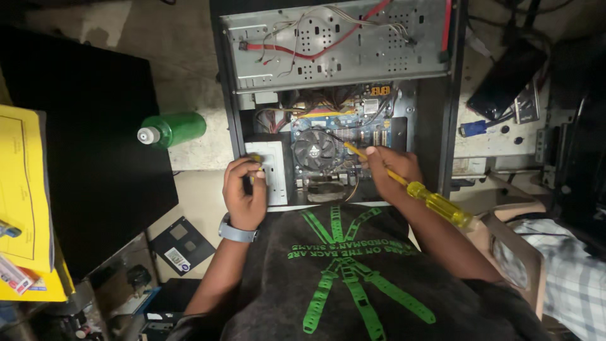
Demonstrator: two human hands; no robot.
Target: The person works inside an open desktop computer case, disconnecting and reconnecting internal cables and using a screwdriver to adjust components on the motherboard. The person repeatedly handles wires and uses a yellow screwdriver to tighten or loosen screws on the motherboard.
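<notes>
Two hands inside an open computer case (435, 95)
Right hand (392, 167) closed around a yellow screwdriver (435, 203), tip beside the cooling fan (315, 150) at its 3 o'clock; left hand (245, 186), at 9 o'clock, curled on the white power supply (273, 170)

Dark green-printed shirt (344, 278) — grey wristband (237, 232)

Site reads to me as a small computer repair workshop. Evidence I note: an opened desktop computer case (341, 95) lies on a worn, stained bench (189, 57), motherboard (344, 148) and loose wiring exposed. A detached black side panel (95, 145) sits at left, a loose blue-ended cable connector (472, 128) at right, spare parts on the floor (183, 249) at near left.
</notes>
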